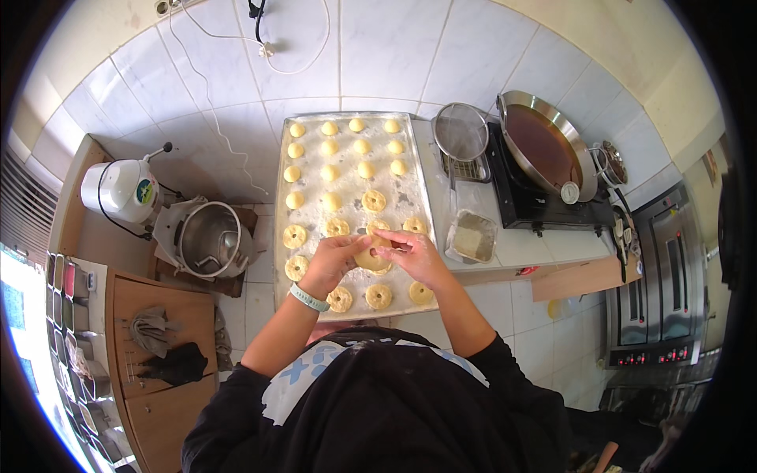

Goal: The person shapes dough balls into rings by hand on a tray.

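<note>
While the left hand (330,257) pinches a dough ring (363,260) at its 9 o'clock edge, the right hand (418,257) pinches it from 3 o'clock, near the hole. Both hold it above a floured tray (313,162), with other rings (378,297) lying around and dough balls (330,172) in rows toward 11 and 12 o'clock. From the held ring, a tub (453,246) of pale powder (472,243) stands on the tabletop (520,249) at 3 o'clock; a strainer (461,132) is at 1 and a pan (585,159) of dark liquid (538,146) at 2.

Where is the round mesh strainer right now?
In the head view, the strainer sits right of centre near the tiled wall, between the tray of dough and the black stove.
</note>
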Demonstrator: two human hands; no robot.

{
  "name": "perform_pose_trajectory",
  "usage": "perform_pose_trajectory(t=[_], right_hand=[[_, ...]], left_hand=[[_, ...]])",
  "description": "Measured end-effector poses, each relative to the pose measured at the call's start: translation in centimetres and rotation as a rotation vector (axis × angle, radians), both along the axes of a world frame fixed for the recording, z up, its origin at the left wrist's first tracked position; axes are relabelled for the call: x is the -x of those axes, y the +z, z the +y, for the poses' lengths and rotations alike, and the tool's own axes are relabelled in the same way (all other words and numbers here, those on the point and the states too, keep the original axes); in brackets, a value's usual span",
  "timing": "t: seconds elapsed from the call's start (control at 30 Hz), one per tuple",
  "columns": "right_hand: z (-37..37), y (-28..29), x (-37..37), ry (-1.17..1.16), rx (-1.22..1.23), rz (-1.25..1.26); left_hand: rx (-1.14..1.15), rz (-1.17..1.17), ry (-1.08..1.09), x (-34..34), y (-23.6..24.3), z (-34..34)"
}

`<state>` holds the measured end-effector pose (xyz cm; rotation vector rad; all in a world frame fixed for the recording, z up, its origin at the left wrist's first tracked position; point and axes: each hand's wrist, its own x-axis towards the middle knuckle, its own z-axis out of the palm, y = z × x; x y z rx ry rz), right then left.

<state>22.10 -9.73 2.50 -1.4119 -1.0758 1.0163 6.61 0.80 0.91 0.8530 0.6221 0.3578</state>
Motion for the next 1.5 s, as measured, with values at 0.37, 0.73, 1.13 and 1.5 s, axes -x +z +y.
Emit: perform_pose_trajectory(t=[0.37, 0.73, 1.13, 1.5], right_hand=[[0.5, 0.7, -0.9, 0.148, 0.021, -0.171], [0.4, -0.6, -0.5, 0.028, 0.048, -0.067], [1.3, -1.4, -1.1, -0.022, 0.03, -0.081], [6.0, -9.8, -9.3, -0.397, 0.364, 0.459]], left_hand=[[-0.044, 0.028, -0.062, 0.8, 0.2, 0.1], [0.017, 0.021, -0.061, 0.9, -0.7, 0.0], [-0.037, 0.075, -0.166, -1.2, -0.6, 2.5], [-0.193, 0.222, 0.022, 0.1, -4.7, 4.9]])
